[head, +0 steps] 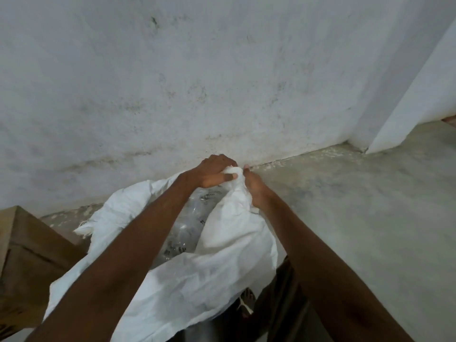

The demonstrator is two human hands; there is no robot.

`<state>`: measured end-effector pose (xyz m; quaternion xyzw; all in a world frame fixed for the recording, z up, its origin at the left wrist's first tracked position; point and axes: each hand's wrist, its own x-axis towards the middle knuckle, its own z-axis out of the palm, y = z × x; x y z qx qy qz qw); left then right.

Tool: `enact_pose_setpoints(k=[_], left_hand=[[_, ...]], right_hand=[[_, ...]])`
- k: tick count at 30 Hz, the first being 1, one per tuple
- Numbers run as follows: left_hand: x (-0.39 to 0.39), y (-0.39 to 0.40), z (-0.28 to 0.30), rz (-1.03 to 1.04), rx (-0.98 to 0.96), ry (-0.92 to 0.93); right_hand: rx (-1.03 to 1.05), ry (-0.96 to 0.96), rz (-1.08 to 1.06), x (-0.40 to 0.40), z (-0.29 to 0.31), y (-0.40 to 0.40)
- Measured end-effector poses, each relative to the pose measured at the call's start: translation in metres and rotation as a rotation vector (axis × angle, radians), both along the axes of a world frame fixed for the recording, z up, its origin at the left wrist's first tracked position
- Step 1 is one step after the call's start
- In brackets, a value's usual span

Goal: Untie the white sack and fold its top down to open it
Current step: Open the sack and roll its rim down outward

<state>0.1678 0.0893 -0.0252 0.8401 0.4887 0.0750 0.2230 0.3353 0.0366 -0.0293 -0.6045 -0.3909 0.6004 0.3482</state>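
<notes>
Just above the middle of the frame, the left hand (214, 172) is clenched over a bunched knot of cloth at the far edge of the white sack (187, 282), its thumb pressed against the wad from below. The right hand (255, 191) sits just beside it on the right, gripping the same gathered fabric from the side with one fingertip poking up past the bunch; the two hands nearly touch around it. Both bare forearms run down to the lower corners of the frame, crossing over the sack. The sack fills the lower centre, crumpled and already gaping, with clear crinkled plastic (183, 233) showing inside its mouth between the arms. A brown cardboard box (27, 257) stands against it at the lower left. The sack sits on a grey concrete floor (357, 206) that spreads to the right, close to a stained whitewashed wall (172, 82) filling the upper frame. Dark trousers (283, 304) show at the bottom edge.
</notes>
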Motion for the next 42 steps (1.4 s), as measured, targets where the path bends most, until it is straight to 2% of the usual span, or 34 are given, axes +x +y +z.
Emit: enact_pose_setpoints(k=[2, 3, 6, 7, 9, 11, 12, 13, 15, 17, 19, 20, 21, 22, 24, 25, 27, 29, 33, 35, 37, 39, 42], left_hand=[[0.007, -0.008, 0.005, -0.087, -0.095, -0.113], [0.009, -0.011, 0.005, -0.077, -0.064, -0.099], [0.008, -0.013, -0.005, -0.009, 0.187, 0.016], [0.006, -0.013, -0.006, 0.015, 0.244, 0.038], [0.005, -0.014, -0.006, 0.03, 0.341, 0.064], [0.004, -0.014, -0.003, 0.026, 0.465, 0.131], [0.005, -0.013, -0.001, 0.013, 0.511, 0.176], [0.005, -0.014, 0.003, 0.016, 0.519, 0.212], [0.009, -0.021, 0.008, 0.083, 0.467, 0.158], [0.012, -0.047, 0.021, 0.249, 0.351, -0.136], [0.014, -0.087, 0.038, 0.382, 0.158, -0.425], [0.016, -0.111, 0.046, 0.384, 0.049, -0.479], [0.017, -0.135, 0.049, 0.357, -0.013, -0.425], [0.017, -0.158, 0.05, 0.321, -0.033, -0.285], [0.014, -0.191, 0.044, 0.26, 0.016, 0.02], [0.011, -0.198, 0.042, 0.246, 0.064, 0.097], [0.001, -0.197, 0.043, 0.275, 0.216, 0.137], [-0.015, -0.19, 0.047, 0.314, 0.401, 0.097], [-0.041, -0.192, 0.04, 0.34, 0.676, 0.047], [-0.046, -0.195, 0.036, 0.34, 0.746, 0.114], [-0.051, -0.195, 0.034, 0.375, 0.786, 0.13], [-0.055, -0.193, 0.035, 0.393, 0.817, 0.141], [-0.053, -0.191, 0.04, 0.353, 0.831, 0.152]], right_hand=[[-0.029, 0.163, -0.01, 0.007, 0.001, 0.003], [-0.031, 0.182, -0.012, 0.011, -0.002, 0.005], [-0.087, 0.323, -0.006, 0.017, -0.007, 0.009], [-0.095, 0.317, 0.042, 0.016, -0.006, 0.01], [-0.074, 0.038, 0.129, 0.008, 0.001, 0.005], [0.03, -0.308, 0.104, -0.003, 0.002, -0.006], [0.082, -0.402, 0.061, -0.009, 0.004, -0.012], [0.114, -0.413, 0.014, -0.014, 0.002, -0.013], [0.058, -0.182, -0.062, -0.023, 0.009, -0.021], [0.002, 0.086, -0.143, -0.026, 0.016, -0.023], [-0.001, 0.216, -0.215, -0.025, 0.024, -0.023], [0.01, 0.258, -0.231, -0.024, 0.023, -0.021], [0.015, 0.308, -0.234, -0.025, 0.023, -0.021], [0.021, 0.319, -0.237, -0.026, 0.027, -0.028], [0.071, 0.308, -0.25, -0.027, 0.036, -0.044], [0.091, 0.32, -0.251, -0.026, 0.043, -0.052], [0.046, 0.371, -0.282, -0.021, 0.052, -0.051], [-0.06, 0.4, -0.288, -0.017, 0.06, -0.042], [-0.093, 0.342, -0.138, -0.008, 0.064, -0.047], [-0.022, 0.238, -0.074, -0.007, 0.068, -0.054], [0.165, -0.046, -0.015, -0.006, 0.066, -0.058], [0.519, -0.46, 0.238, -0.004, 0.062, -0.065], [1.047, -0.83, 0.657, -0.007, 0.06, -0.077]])
